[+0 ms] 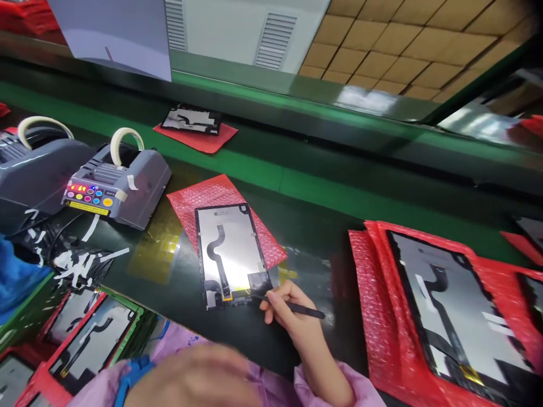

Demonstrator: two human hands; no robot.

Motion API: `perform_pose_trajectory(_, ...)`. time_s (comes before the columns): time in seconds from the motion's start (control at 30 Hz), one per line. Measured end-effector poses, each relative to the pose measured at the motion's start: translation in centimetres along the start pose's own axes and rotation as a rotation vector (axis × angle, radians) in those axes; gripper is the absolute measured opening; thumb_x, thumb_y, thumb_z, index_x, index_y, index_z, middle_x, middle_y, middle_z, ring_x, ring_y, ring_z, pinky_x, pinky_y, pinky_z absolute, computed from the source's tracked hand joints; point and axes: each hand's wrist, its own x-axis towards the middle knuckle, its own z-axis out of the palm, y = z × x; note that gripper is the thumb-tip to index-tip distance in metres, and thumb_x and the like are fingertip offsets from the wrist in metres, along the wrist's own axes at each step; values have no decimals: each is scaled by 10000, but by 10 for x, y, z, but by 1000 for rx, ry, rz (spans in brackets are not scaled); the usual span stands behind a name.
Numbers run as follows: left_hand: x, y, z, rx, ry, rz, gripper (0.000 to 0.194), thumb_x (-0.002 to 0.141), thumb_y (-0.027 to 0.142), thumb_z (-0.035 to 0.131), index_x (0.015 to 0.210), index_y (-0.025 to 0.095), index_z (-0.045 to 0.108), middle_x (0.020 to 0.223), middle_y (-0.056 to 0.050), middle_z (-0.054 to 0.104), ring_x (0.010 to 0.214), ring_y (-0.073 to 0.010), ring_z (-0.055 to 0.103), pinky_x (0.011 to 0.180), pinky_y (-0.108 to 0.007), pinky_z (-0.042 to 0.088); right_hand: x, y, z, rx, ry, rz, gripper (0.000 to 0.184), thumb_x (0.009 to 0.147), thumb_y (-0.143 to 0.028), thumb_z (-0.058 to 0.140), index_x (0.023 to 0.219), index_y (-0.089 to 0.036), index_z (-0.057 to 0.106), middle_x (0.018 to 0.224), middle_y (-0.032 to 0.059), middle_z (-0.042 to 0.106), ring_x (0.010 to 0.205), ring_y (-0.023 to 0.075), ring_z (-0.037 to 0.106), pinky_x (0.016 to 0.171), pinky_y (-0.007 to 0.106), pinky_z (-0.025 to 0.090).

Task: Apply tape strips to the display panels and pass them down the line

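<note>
A tablet display panel (237,243) lies silver back up, with a black ribbon cable (217,257) running down it. It rests partly on a red bubble-wrap sleeve (212,192). My right hand (291,308) is closed around black tweezers (303,309), gripped like a pen. Their tip is at the panel's lower right edge, beside small circuit parts and a strip of yellow tape. My left hand (195,376) is at the bottom of the view, nearer to me than the panel. Motion smears it and its fingers cannot be made out.
Two tape dispensers (121,183) stand at the left, near white tape scraps (76,265). More panels lie on stacked red sleeves (360,294) at the right. Another panel (190,120) lies at the back. A green crate (123,339) at lower left holds panels.
</note>
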Motion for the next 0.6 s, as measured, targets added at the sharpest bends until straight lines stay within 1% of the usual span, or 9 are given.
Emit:
perform_pose_trajectory(0.03,10,-1,-3,52,-53,81,329,888,245,588,1163,398,684,1138,23,754,1192,-226,643,1115,-445,455,-1,-2,5,-25,-18,-8,415,814,-590,689,661,-223,573,529,22,678,421,137,583,495,264,482)
perform_pose_trajectory(0.1,30,-7,-8,243,-139,229,375,880,123,537,1180,298,678,1225,-21,727,1250,-233,609,1175,-456,376,-2,-6,12,-75,-32,-20,406,817,-583,689,657,-226,577,539,28,688,470,161,632,546,285,518)
perform_pose_trajectory(0.13,38,-12,-9,351,-159,267,380,875,79,509,1173,245,675,1254,-54,713,1268,-245,597,1184,-470,356,-3,-7,13,-94,-34,-26,406,817,-583,687,655,-228,576,533,28,686,479,169,643,553,289,524)
perform_pose_trajectory(0.17,44,-18,-9,438,-163,275,371,872,52,489,1154,205,675,1267,-81,704,1276,-258,591,1183,-483,354,-3,-9,14,-106,-35,-30,406,818,-585,685,653,-230,576,529,28,685,481,172,647,555,292,528)
perform_pose_trajectory(0.23,50,-29,-7,497,-168,256,346,874,42,480,1125,176,678,1272,-101,699,1278,-270,590,1173,-492,370,-3,-10,13,-120,-31,-35,406,823,-586,677,652,-231,577,526,28,684,478,174,649,562,299,535)
perform_pose_trajectory(0.37,47,-48,-2,451,-204,209,410,871,27,464,1192,192,660,1331,-86,665,1348,-250,524,1188,-485,349,-4,-10,10,-144,-39,-24,382,838,-563,672,664,-234,586,539,27,690,510,184,666,579,306,542)
perform_pose_trajectory(0.5,46,-56,-2,398,-202,171,450,879,20,435,1239,197,639,1364,-79,643,1369,-232,501,1194,-479,345,-5,-9,12,-154,-130,-3,339,849,-520,678,686,-238,586,558,22,701,548,191,686,604,312,562)
perform_pose_trajectory(0.6,48,-56,-3,374,-196,153,436,891,27,421,1232,193,639,1344,-86,656,1357,-228,515,1188,-481,357,-4,-9,16,-175,-164,1,315,862,-495,672,701,-238,586,569,18,710,560,190,692,616,315,570)
